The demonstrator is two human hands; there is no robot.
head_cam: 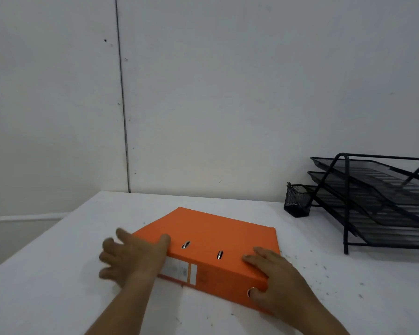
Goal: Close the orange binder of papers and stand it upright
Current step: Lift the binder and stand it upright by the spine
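Orange against the white table (58, 274), the binder (218, 235) lies flat and closed, spine toward the person, with the left hand (131, 257) spread open at its left end, thumb on the cover, and the right hand (276, 279) loosely cupping the right end, thumb by the spine's finger ring, probably bracketing it to tip it upright. The left fingers are motion-blurred, so their contact is unclear. Rightward, the mesh pen cup (297, 201) looks empty, and the wire letter tray (377, 201) is cut off by the frame.
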